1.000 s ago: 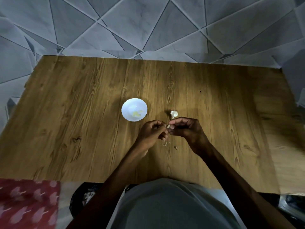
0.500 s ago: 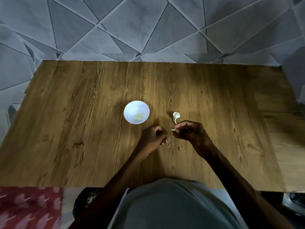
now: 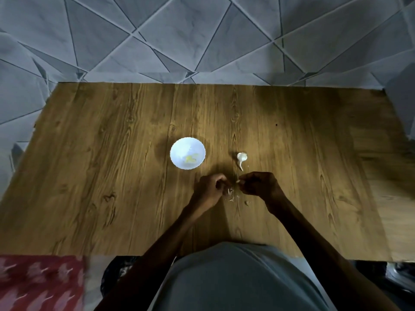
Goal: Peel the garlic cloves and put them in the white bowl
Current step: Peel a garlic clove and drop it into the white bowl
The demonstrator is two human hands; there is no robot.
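Garlic clove [image 3: 238, 181] — small, pale — pinched by fingers of right hand [image 3: 258, 186]; left hand [image 3: 210, 188] curled, grasp unclear.

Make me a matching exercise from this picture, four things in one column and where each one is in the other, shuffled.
1 bowl
2 garlic head
3 peel scraps
4 clove

A pinched by the right hand
B on the table, just beyond the right hand
C loose between the left hand and the right hand
D left of the garlic head, yellowish pieces inside

Pairs: 1-D, 2-B, 3-C, 4-A
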